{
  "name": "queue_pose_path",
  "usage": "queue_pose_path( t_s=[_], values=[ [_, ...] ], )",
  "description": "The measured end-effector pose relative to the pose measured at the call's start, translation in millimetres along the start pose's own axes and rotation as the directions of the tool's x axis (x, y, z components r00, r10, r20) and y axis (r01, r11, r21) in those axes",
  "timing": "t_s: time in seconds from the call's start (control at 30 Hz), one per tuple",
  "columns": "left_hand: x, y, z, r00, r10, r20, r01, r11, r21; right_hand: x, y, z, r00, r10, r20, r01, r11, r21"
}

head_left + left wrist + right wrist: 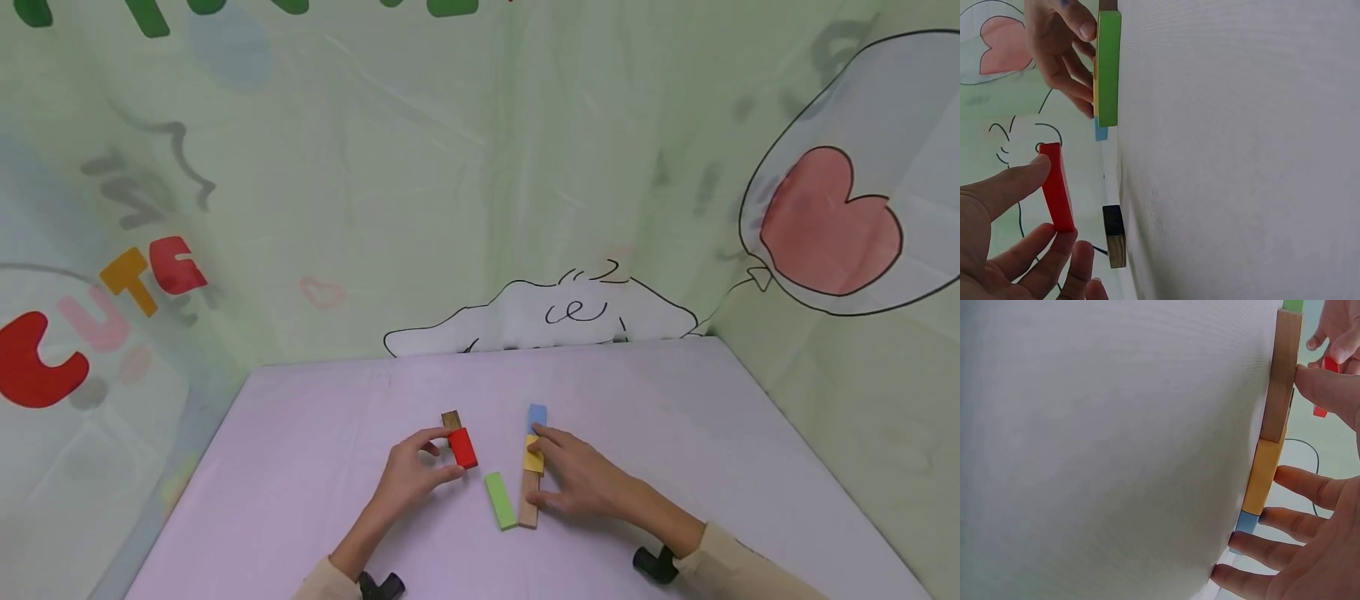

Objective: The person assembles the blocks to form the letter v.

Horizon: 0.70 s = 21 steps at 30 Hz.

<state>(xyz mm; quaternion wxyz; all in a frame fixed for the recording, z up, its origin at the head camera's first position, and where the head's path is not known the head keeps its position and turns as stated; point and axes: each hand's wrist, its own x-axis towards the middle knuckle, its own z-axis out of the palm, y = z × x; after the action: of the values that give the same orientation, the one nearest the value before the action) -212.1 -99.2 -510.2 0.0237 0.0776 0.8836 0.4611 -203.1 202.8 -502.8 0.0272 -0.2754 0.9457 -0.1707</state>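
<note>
My left hand (411, 473) pinches a red wooden block (463, 448) by its ends, between thumb and fingertips. That block is held up off the table, as the left wrist view shows. Behind it a dark brown block (451, 420) lies on the table. My right hand (581, 475) touches a row of blocks with extended fingers and thumb. From far to near, the row has a blue block (537, 416), a yellow block (534, 463) and a light wood block (529, 510). A light green block (500, 502) lies slanted, its near end beside the wood block.
A pale lilac cloth covers the table (300, 467). Behind it hangs a light green printed curtain (420, 208) with drawn letters and a balloon. Black camera mounts (654, 566) sit at both wrists.
</note>
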Motion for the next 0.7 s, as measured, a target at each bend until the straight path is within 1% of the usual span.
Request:
queue_pose_path(
  t_s=[0.33,0.53,0.7],
  values=[
    [4.3,3.7,10.0,1.000,0.013,0.011,-0.013,1.000,-0.028,1.5,-1,0,1.000,0.005,0.006,-0.005,1.000,0.011],
    [6.7,2.7,15.4,1.000,0.004,0.027,-0.003,1.000,-0.031,2.4,-2,0,1.000,0.017,0.021,-0.018,1.000,0.016],
    [10.6,2.7,22.1,0.999,0.020,0.039,-0.018,0.999,-0.045,1.8,-2,-1,0.999,0.029,0.023,-0.030,0.999,0.013]
  ],
)
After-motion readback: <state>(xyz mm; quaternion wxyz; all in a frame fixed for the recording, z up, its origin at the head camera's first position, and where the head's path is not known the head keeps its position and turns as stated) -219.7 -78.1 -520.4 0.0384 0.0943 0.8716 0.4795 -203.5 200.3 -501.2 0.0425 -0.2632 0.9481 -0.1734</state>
